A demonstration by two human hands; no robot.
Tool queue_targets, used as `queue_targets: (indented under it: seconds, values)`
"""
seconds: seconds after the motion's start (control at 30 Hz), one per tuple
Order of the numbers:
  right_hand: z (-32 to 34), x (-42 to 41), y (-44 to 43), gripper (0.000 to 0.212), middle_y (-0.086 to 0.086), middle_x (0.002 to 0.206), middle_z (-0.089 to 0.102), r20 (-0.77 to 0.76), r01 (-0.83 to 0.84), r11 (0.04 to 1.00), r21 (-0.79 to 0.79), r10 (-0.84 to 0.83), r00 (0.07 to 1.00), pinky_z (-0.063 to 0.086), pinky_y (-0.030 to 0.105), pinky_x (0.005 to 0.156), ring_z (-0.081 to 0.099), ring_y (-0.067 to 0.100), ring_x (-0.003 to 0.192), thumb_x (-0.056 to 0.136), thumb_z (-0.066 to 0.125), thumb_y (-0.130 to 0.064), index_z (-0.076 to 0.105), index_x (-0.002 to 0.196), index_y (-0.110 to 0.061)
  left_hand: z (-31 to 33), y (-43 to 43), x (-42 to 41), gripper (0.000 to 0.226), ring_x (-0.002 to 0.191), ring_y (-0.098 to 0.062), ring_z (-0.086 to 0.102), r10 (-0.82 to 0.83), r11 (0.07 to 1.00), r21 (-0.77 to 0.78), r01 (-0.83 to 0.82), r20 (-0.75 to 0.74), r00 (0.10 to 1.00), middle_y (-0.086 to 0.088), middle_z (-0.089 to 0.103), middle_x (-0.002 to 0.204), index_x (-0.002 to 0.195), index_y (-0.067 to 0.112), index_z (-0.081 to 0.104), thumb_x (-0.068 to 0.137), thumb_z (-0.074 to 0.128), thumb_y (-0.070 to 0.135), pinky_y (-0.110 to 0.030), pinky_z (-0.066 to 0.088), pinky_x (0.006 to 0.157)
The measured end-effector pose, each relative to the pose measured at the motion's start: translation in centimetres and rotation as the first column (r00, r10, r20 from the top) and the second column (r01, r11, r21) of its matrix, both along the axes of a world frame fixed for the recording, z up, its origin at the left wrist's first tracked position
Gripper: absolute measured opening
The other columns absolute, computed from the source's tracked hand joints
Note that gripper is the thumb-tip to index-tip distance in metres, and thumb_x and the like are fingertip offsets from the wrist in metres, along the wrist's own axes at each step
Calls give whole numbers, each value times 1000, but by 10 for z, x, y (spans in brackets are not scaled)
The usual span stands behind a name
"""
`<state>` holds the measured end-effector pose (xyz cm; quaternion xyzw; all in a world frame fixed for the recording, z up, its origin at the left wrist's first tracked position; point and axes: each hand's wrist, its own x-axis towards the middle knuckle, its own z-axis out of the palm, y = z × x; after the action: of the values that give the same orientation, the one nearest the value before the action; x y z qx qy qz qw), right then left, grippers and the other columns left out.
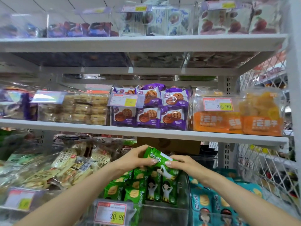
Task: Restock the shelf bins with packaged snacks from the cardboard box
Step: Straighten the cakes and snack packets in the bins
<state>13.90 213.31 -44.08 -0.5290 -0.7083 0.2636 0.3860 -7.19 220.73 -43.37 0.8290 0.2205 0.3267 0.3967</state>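
- Grip: left hand (135, 158) and right hand (184, 163) both clamp a small bundle of green snack packets (160, 158). The fingers curl over its top and the thumbs pinch from the near side.
- Bundle position: held tilted, just above the clear bin (184, 194), touching or nearly touching the top of the green packets already stacked there. Not yet released.
- Bin fill: the rear and middle hold upright rows of the same green packets. The front, behind the price tag (112, 213), looks low and partly bare.
- Source: cardboard box (169, 145) sits behind the hands, under the shelf board (146, 130). Its contents are hidden, so I cannot tell what remains.
- Neighbours: teal packets (206, 204) on the right and beige packets (65, 168) on the left look well stocked.
- Judgement: this bin is roughly mid-fill. Remaining work is to set this bundle down, then fill the front gap.
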Motion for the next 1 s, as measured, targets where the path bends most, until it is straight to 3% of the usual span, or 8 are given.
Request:
queue_targets:
  seconds: [0.07, 0.17, 0.3, 0.47, 0.6, 0.7, 0.83, 1.0]
  values:
    - [-1, 4, 0, 25, -4, 107, 68, 58, 49, 998, 41, -51, 997, 47, 15, 86, 63, 5, 97, 88, 63, -34, 65, 110, -21, -2, 3, 5, 25, 89, -12, 65, 11, 1000, -3, -11, -19, 1000, 2, 69, 102, 106, 23, 62, 82, 70, 25, -28, 47, 83]
    - [-6, 18, 0, 20, -10, 108, 65, 146, 164, 971, 172, -190, 971, 47, 21, 92, 60, 2, 102, 86, 65, -36, 61, 106, -34, -2, 11, 17, 37, 102, -12, 61, 85, 993, 97, -69, -166, 982, 3, 66, 109, 113, 18, 60, 80, 72, 29, -28, 45, 95]
    - [-19, 38, -11, 18, -15, 104, 64, 160, 225, 940, 258, -271, 949, 46, 9, 75, 61, 1, 97, 88, 64, -30, 61, 105, -33, -5, 25, 48, 56, 115, -16, 55, 262, 937, 326, -127, -413, 872, -1, 60, 126, 125, 18, 54, 77, 71, 41, -26, 41, 97]
    - [-39, 47, -17, 16, -23, 111, 61, 154, 200, 930, 309, -257, 954, 49, 17, 87, 60, -5, 97, 94, 54, -27, 61, 98, -40, -16, 35, 89, 73, 129, -24, 44, 331, 910, 405, -88, -581, 743, -6, 45, 143, 138, 13, 43, 79, 66, 49, -31, 37, 105]
    - [-45, 47, -15, 16, -24, 115, 59, 175, 197, 912, 360, -274, 946, 53, 23, 81, 64, 1, 86, 96, 50, -29, 62, 101, -39, -29, 38, 110, 76, 129, -25, 43, 345, 903, 427, -52, -646, 682, -5, 43, 144, 141, 17, 38, 79, 67, 49, -35, 37, 106]
    - [-45, 48, -14, 17, -23, 114, 59, 173, 198, 903, 381, -280, 944, 53, 21, 73, 66, 3, 75, 96, 49, -28, 63, 104, -34, -34, 40, 111, 74, 119, -26, 51, 377, 886, 461, -55, -645, 665, -7, 47, 140, 137, 17, 40, 77, 71, 46, -35, 45, 96]
    - [-47, 48, -14, 18, -21, 114, 60, 161, 206, 897, 392, -287, 944, 55, 29, 74, 66, 6, 72, 96, 49, -30, 65, 104, -30, -32, 36, 103, 63, 90, -27, 61, 302, 929, 363, -73, -628, 717, -9, 50, 130, 135, 12, 41, 82, 70, 30, -18, 50, 55]
    - [-49, 48, -15, 18, -21, 115, 59, 152, 212, 895, 391, -290, 945, 55, 28, 74, 65, 4, 72, 95, 49, -31, 65, 105, -30, -30, 30, 102, 64, 104, -26, 61, 410, 855, 519, -9, -665, 624, -6, 53, 133, 135, 22, 41, 81, 65, 47, -38, 50, 90]
